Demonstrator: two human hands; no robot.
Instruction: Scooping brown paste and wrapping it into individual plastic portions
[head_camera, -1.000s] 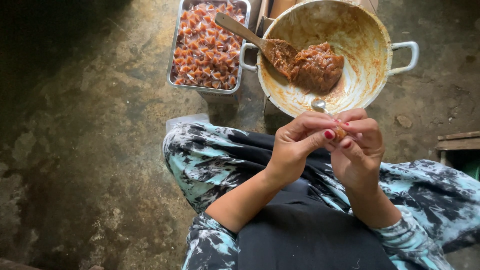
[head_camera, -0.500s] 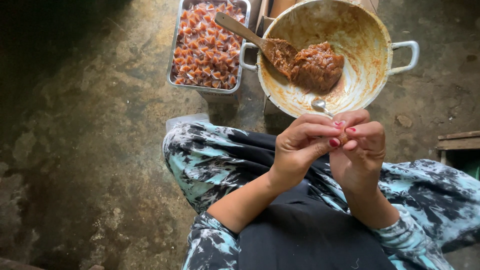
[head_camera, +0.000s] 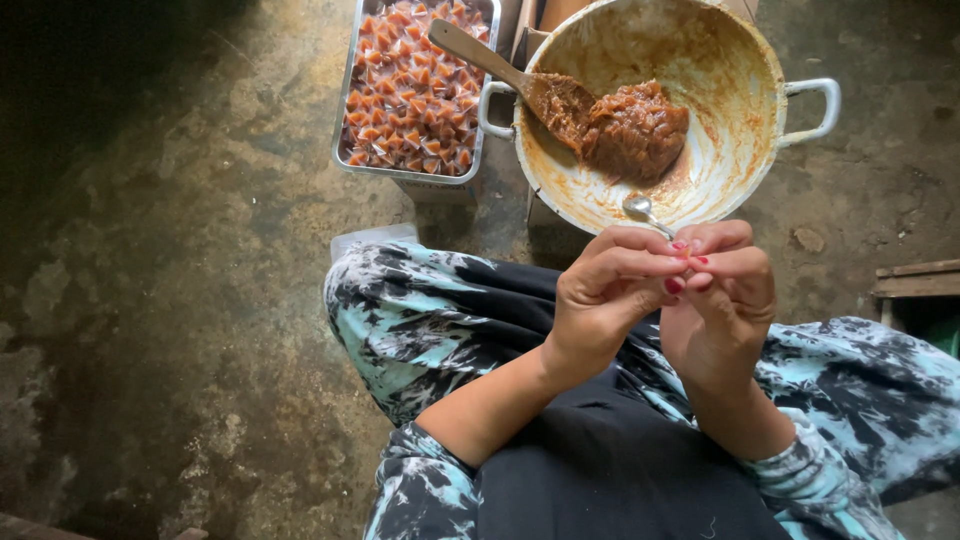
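Small spoon (head_camera: 640, 208) just above 2 raised hands, left hand (head_camera: 610, 300) and right hand (head_camera: 725, 300) fingertips pinched together, contents hidden

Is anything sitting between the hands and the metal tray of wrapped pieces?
Nothing visible blocks it. The left hand and right hand are pressed together above the lap; bare floor lies between them and the metal tray. The pan sits to the tray's right, its wooden spoon handle reaching over the tray's corner.
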